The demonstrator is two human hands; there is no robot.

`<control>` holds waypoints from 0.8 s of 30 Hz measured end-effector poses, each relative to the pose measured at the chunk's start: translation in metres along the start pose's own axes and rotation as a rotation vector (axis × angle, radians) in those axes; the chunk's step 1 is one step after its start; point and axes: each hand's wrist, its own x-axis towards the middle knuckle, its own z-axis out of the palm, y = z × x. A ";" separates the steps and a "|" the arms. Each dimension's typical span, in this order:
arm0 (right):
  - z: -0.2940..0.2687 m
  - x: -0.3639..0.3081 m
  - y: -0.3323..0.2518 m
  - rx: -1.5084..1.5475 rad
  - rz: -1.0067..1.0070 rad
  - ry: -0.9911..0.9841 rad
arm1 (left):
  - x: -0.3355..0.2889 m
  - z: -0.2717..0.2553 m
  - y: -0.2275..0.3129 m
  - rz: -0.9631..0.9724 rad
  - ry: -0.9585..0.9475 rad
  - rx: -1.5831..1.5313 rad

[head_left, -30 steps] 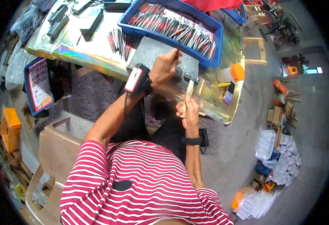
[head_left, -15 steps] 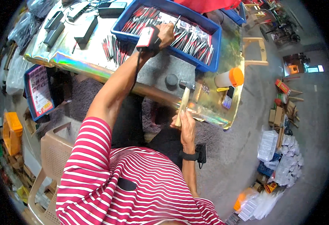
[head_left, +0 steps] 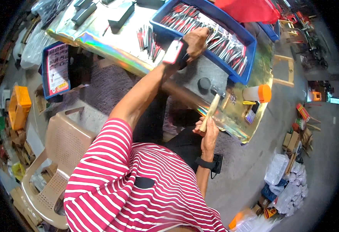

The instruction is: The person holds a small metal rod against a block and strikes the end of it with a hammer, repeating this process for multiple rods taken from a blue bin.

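My left hand [head_left: 197,41] reaches over the near rim of a blue plastic bin [head_left: 216,63], fingers curled; whatever is between the fingertips is hidden. Inside the bin lie many slim, pointed red, black and silver pieces [head_left: 183,18], whose kind I cannot tell. My right hand [head_left: 209,136] is closed around the light wooden handle of a hammer [head_left: 212,111], its dark metal head up by the table's near edge. Just left of that head a short black cylinder [head_left: 204,83] stands on a grey patch of the table. A bundle of similar slim pieces [head_left: 149,42] lies left of the bin.
The table [head_left: 100,48] has a shiny gold cover. On it are an orange-capped bottle [head_left: 257,93], a phone [head_left: 251,115] and black boxes [head_left: 121,17]. A brown plastic chair [head_left: 67,135] stands at left, a blue tray [head_left: 56,69] beyond it. Wrapped bundles [head_left: 293,185] lie at right.
The view has shifted, so the table sits farther right. My left hand has drawn back from inside the bin toward its near rim. My right hand still grips the hammer.
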 end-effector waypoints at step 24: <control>-0.008 0.002 0.007 0.038 -0.027 0.036 | -0.067 -0.101 -0.155 -0.546 -0.008 0.350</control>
